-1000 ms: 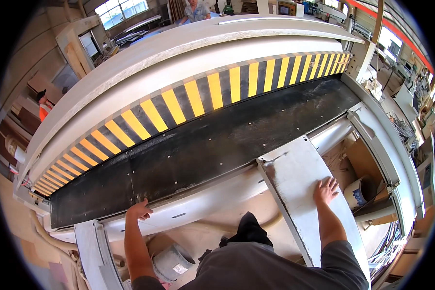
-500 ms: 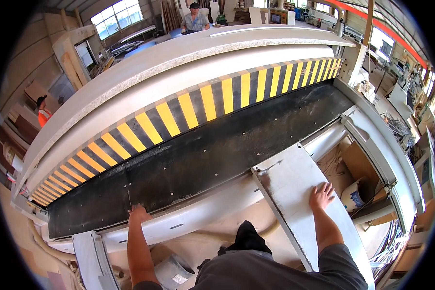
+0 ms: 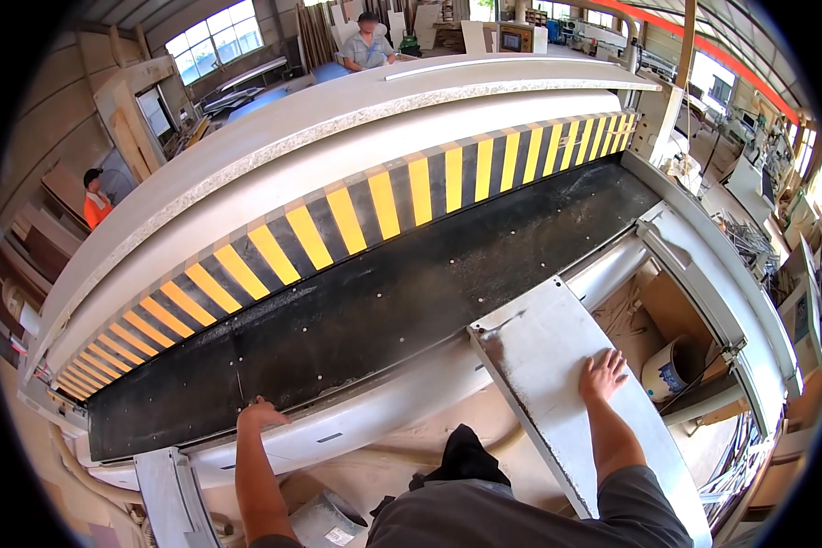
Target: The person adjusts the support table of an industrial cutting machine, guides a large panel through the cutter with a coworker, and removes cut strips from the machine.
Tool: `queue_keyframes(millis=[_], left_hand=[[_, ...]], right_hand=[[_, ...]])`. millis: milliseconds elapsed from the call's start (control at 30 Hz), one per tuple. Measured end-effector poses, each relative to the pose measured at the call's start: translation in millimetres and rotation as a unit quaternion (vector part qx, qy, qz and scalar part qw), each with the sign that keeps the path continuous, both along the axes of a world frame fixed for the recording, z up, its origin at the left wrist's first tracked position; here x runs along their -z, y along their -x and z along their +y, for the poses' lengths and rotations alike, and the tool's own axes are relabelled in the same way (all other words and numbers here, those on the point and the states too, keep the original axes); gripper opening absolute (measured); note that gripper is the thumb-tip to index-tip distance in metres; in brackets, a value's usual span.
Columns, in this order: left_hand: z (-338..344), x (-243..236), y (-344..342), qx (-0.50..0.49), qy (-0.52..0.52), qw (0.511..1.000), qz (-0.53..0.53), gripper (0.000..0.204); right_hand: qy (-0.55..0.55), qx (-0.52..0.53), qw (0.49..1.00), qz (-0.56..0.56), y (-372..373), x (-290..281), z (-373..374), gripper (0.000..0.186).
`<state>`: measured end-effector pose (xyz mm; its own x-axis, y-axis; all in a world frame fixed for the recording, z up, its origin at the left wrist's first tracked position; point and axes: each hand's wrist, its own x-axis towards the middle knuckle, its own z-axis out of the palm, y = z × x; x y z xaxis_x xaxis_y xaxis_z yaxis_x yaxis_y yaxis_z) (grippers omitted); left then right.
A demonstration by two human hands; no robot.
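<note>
My left hand [image 3: 260, 416] rests at the front edge of a long black machine bed [image 3: 338, 333], its thumb pointing right and its fingers apart, with nothing seen in it. My right hand [image 3: 603, 374] lies flat, fingers spread, on a wide pale metal support arm [image 3: 557, 356] that juts out from the bed toward me. Behind the black bed runs a guard [image 3: 384, 205] with yellow and black stripes. A long pale machine beam [image 3: 338, 132] spans above it.
A narrower metal arm [image 3: 166, 493] stands at the left. Below are a grey bucket [image 3: 324, 522] and a white bucket [image 3: 671, 370]. One person [image 3: 368, 46] is beyond the beam, another in orange [image 3: 97, 203] at far left. A metal frame [image 3: 721, 283] bounds the right side.
The view has shifted slightly. Both hands keep their places, the left at the bed's edge, the right on the pale support arm. The person in orange shows more fully.
</note>
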<state>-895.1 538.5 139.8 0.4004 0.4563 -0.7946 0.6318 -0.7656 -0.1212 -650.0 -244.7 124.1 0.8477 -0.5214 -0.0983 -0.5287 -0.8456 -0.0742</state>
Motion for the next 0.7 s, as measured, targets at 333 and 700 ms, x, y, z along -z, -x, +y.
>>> queue_keyframes(millis=[333, 700], left_hand=[[-41.6, -50.8, -0.9, -0.004, 0.004, 0.999, -0.035, 0.123], [-0.9, -11.5, 13.5, -0.041, 0.086, 0.991, -0.09, 0.123]], right_hand=[[0.003, 0.002, 1.0, -0.014, 2.5, 7.0, -6.6, 0.076], [0.003, 0.004, 1.0, -0.01, 2.8, 7.7, -9.3, 0.075]])
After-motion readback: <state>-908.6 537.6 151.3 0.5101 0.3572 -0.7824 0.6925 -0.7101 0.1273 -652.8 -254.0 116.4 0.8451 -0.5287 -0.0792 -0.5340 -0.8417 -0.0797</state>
